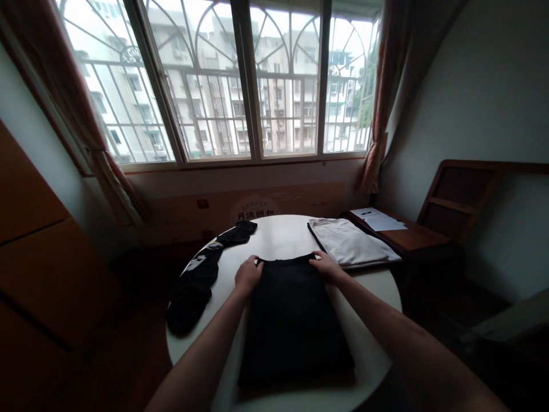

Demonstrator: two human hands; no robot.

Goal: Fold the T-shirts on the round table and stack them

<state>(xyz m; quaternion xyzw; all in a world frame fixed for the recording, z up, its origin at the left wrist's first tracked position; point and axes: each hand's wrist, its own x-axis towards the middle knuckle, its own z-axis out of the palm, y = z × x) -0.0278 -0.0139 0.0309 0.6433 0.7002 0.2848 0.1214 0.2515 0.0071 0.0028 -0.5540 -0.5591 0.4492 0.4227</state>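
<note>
A folded black garment (295, 320) lies lengthwise on the white round table (283, 234), its far edge looking like a waistband. At the far left corner of that edge, my left hand (249, 274) is closed with thumb and fingers on the cloth. My right hand (326, 268) pinches the far right corner in the same way. The far edge is stretched straight between both hands and looks slightly raised. Just beyond my right hand is a folded pile of white and black cloth (351, 240).
Crumpled black clothing (195, 292) with white and yellow patches runs along the table's left rim. To the right, a wooden chair (454, 200) stands by a brown surface holding papers (380, 218) and a pen. A barred window (283, 103) with curtains (377, 131) is behind.
</note>
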